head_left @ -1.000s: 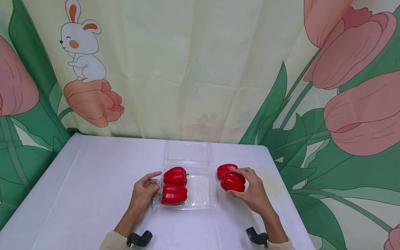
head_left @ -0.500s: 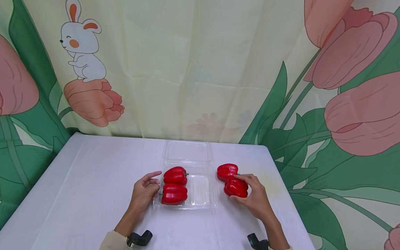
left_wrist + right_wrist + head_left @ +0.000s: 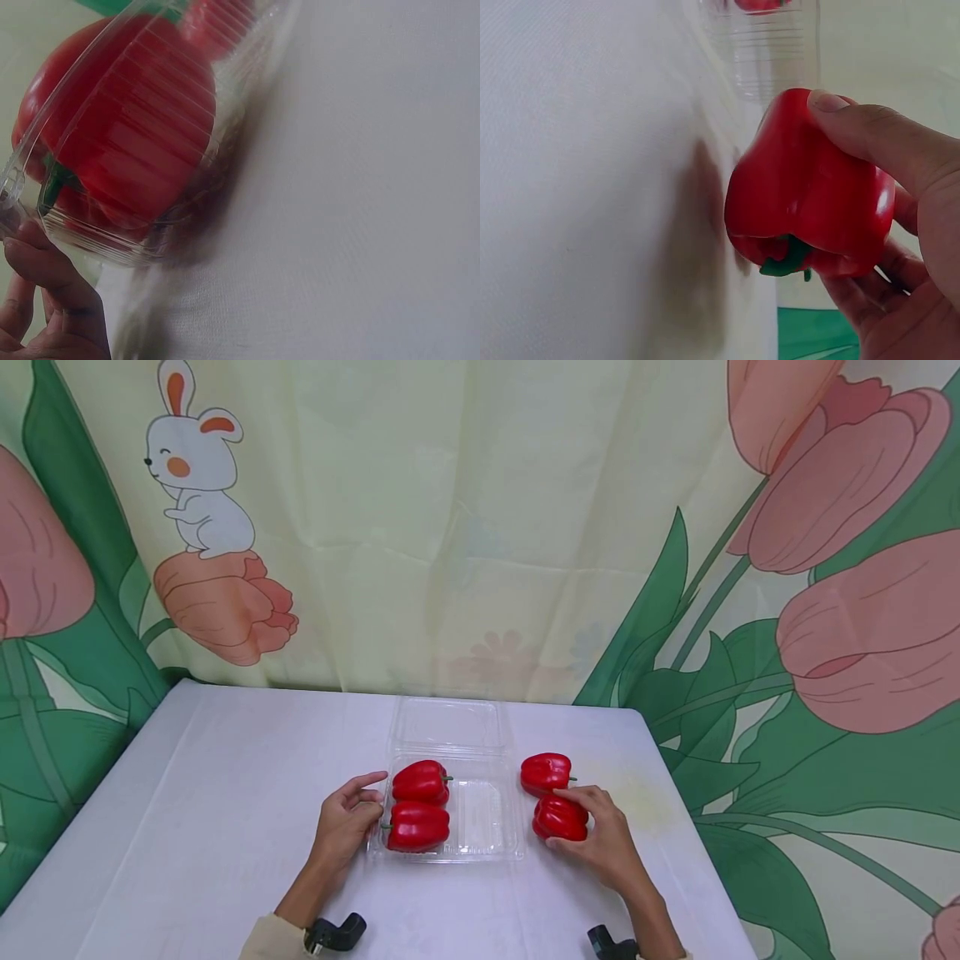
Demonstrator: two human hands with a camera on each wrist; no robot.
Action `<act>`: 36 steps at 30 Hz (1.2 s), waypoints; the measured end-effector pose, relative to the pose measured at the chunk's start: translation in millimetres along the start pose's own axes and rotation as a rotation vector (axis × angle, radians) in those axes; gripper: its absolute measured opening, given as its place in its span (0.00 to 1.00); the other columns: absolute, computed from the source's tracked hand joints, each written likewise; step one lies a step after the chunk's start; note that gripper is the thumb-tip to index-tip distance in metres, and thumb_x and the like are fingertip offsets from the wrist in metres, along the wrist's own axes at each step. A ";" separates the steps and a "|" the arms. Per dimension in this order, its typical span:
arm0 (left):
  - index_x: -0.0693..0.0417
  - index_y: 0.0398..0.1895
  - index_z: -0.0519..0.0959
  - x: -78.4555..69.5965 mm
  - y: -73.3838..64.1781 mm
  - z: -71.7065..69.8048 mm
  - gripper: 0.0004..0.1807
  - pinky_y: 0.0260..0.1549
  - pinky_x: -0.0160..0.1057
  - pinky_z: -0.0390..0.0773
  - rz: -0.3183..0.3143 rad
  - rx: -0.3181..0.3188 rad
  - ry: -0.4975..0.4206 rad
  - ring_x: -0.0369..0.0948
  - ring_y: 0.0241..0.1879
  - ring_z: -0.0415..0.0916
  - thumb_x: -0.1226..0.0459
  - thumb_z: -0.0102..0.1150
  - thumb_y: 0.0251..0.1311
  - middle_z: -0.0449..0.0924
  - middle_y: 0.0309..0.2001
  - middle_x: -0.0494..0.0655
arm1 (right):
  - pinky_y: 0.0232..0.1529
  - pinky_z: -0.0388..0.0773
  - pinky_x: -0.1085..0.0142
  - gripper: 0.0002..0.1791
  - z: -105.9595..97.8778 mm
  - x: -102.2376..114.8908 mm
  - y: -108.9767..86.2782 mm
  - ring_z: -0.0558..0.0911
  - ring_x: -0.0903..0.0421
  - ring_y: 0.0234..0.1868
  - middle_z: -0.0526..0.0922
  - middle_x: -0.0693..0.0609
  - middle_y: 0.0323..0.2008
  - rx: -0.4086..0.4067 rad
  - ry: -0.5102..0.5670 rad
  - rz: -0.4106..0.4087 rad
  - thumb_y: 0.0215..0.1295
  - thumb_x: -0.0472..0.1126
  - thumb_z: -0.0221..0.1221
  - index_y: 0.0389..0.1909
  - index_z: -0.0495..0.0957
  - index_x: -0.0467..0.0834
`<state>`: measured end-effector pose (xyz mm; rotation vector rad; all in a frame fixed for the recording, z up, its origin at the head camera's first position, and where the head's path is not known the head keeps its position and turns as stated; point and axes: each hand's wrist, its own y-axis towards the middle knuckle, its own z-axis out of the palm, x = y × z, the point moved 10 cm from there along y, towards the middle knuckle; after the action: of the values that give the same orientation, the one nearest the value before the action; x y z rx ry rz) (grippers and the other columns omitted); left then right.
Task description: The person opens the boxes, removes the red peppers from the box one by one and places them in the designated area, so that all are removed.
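Note:
My right hand [image 3: 611, 839] grips a red bell pepper [image 3: 560, 818] at the right of the clear plastic container. In the right wrist view this bell pepper [image 3: 810, 187] shows its green stem, with a shadow on the cloth beside it. Another red bell pepper [image 3: 545, 773] lies just behind it on the table. At the container's left edge, my left hand [image 3: 345, 822] pinches the rim of the clear plastic container [image 3: 483, 856]. Two red bell peppers, a rear one [image 3: 420, 782] and a front one [image 3: 417, 827], lie side by side in its left half.
The container's lid [image 3: 447, 724] lies folded back towards the far edge of the table. A white cloth covers the table [image 3: 225, 793]. Behind it hangs a curtain [image 3: 375, 527] printed with a rabbit and tulips.
My right hand has drawn its bell pepper towards the table's front, then a little left, uncovering more of the pepper behind. The left hand and the container have stayed put.

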<state>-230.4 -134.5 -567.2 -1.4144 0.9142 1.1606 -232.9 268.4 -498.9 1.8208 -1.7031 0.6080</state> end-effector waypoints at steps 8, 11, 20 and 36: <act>0.43 0.66 0.80 0.0 -0.7 -0.1 0.28 0.33 0.31 0.83 -0.001 0.002 0.002 0.44 0.32 0.77 0.68 0.68 0.62 0.81 0.49 0.54 | 0.51 0.89 0.47 0.45 5.3 -0.9 -0.4 0.76 0.43 0.67 0.78 0.47 0.63 0.030 -0.021 0.018 0.40 0.41 0.86 0.66 0.82 0.53; 0.43 0.66 0.80 0.6 -0.7 0.1 0.28 0.33 0.31 0.83 0.001 0.005 0.000 0.44 0.33 0.77 0.68 0.67 0.62 0.81 0.49 0.54 | 0.51 0.89 0.47 0.45 7.6 -1.4 -0.1 0.76 0.43 0.67 0.78 0.47 0.63 0.039 -0.035 0.019 0.41 0.42 0.86 0.66 0.82 0.53; 0.42 0.66 0.80 -0.2 -1.7 0.1 0.28 0.33 0.31 0.83 0.000 0.001 0.004 0.44 0.32 0.76 0.68 0.68 0.62 0.81 0.50 0.55 | 0.51 0.89 0.47 0.47 13.4 5.7 1.7 0.75 0.43 0.68 0.78 0.48 0.63 0.062 -0.076 -0.007 0.39 0.41 0.86 0.67 0.81 0.53; 0.43 0.66 0.80 -1.1 -1.4 0.1 0.27 0.35 0.32 0.84 0.006 0.009 0.001 0.44 0.35 0.77 0.67 0.68 0.63 0.81 0.51 0.56 | 0.53 0.89 0.48 0.48 22.1 19.8 0.5 0.74 0.46 0.69 0.79 0.53 0.63 0.092 -0.085 -0.046 0.36 0.41 0.87 0.66 0.82 0.56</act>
<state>-229.4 -134.3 -565.8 -1.4055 0.9241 1.1592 -232.8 238.9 -501.8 1.9701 -1.7085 0.6074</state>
